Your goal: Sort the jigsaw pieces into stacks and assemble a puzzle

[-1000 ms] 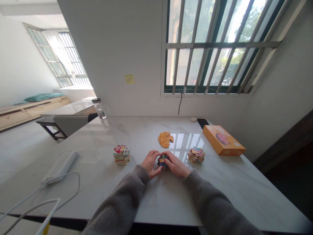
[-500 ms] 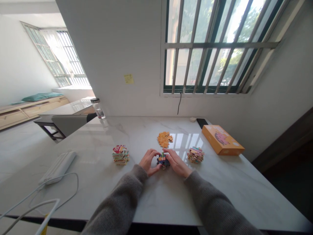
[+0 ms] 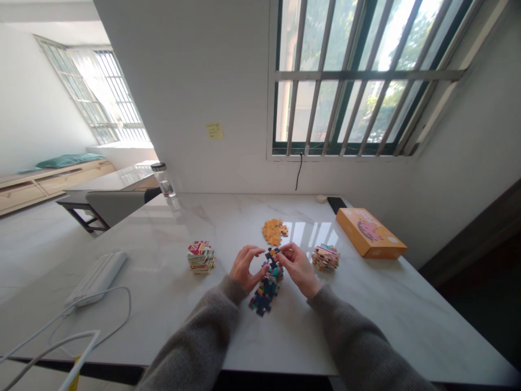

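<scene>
Dark blue puzzle pieces (image 3: 262, 300) lie spread in a slanting heap on the white table, between my hands and toward me. My right hand (image 3: 298, 267) pinches a dark blue and orange piece (image 3: 273, 254) at the heap's far end. At the heap's left side is my left hand (image 3: 246, 268), its thumb touching the pieces and its fingers apart. Orange pieces (image 3: 274, 232) form a pile just beyond the hands. One stack of pieces (image 3: 201, 258) stands to the left, another stack (image 3: 325, 257) to the right.
An orange box (image 3: 369, 233) lies at the right, with a black phone (image 3: 336, 205) behind it. A clear bottle (image 3: 163, 181) stands at the back left. A white power strip (image 3: 97, 278) and cables occupy the left side of the marble table (image 3: 163, 326).
The compact dark stack between my hands has spread out toward me. My right hand's fingers have closed on a piece at its far end; my left hand has shifted only slightly.
</scene>
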The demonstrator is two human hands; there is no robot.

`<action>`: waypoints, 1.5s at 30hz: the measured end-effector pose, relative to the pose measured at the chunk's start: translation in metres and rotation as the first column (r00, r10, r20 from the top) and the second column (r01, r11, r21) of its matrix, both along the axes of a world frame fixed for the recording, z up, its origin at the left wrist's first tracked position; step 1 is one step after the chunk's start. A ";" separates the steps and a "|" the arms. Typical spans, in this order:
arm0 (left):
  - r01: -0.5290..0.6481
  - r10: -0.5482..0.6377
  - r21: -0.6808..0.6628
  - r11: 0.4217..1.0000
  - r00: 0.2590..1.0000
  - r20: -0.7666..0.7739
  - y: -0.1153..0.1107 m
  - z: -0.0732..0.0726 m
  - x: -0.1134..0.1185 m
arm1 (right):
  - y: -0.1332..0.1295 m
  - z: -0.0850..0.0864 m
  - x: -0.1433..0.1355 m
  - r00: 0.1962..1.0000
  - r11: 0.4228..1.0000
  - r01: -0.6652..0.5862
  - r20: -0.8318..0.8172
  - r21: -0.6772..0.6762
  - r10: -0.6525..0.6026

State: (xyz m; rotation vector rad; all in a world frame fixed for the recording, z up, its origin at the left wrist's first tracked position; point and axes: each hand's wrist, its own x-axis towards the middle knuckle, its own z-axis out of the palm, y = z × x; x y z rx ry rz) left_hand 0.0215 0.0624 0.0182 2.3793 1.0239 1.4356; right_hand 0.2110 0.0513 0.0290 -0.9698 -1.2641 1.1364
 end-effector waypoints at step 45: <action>0.010 -0.026 -0.089 0.996 0.983 -0.181 0.003 0.001 -0.005 | -0.028 -0.005 0.122 0.396 0.682 0.209 0.577 0.700 -0.714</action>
